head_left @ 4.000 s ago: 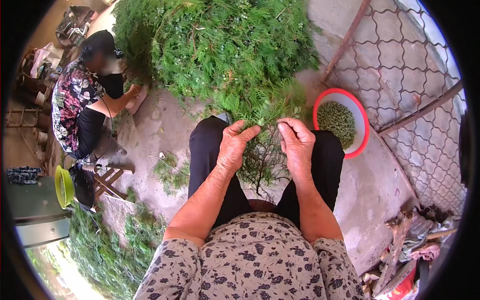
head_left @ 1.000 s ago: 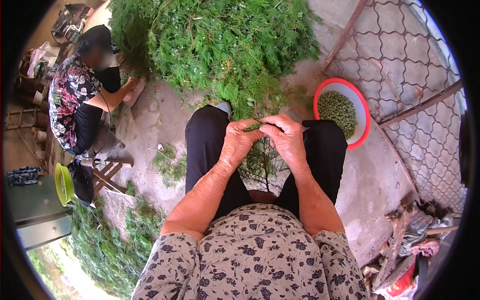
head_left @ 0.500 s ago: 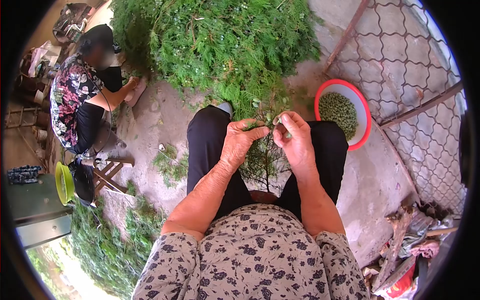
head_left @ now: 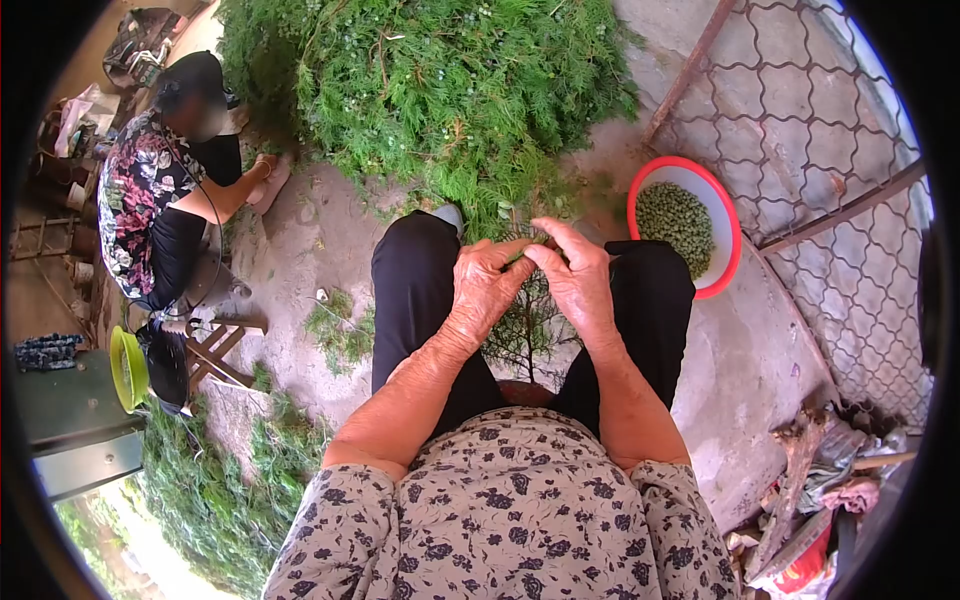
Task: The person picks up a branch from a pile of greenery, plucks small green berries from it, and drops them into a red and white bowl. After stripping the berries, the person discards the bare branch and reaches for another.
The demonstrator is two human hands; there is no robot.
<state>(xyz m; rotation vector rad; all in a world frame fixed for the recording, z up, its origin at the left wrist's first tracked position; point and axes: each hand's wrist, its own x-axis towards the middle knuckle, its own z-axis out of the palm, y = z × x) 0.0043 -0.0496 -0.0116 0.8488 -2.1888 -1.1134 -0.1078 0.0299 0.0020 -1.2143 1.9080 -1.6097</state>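
Between my knees, my left hand (head_left: 484, 285) is closed with thumb and fingers pinching a green evergreen sprig (head_left: 518, 257); only a bit of green shows at the fingertips. My right hand (head_left: 580, 280) meets it from the right, its thumb and bent fingers drawn in at the sprig. Whatever lies in the right fingertips is hidden. Below both hands hangs a dark, thin-twigged branch (head_left: 530, 335) with little green on it. Right of my knee stands a white bowl with a red rim (head_left: 735, 245), partly filled with small green berries (head_left: 675, 225).
A big heap of green branches (head_left: 450, 90) lies ahead. Another person (head_left: 150, 210) sits at the left near a wooden stool (head_left: 215, 350) and a yellow-green basin (head_left: 128, 368). More branches (head_left: 225, 490) lie lower left. A wire mesh panel (head_left: 800, 180) and piled scraps (head_left: 820, 500) are at the right.
My right hand has turned over and moved in against my left fingertips, covering the sprig more. Before, small green bits showed in its fingers. My left hand stays nearly in place.
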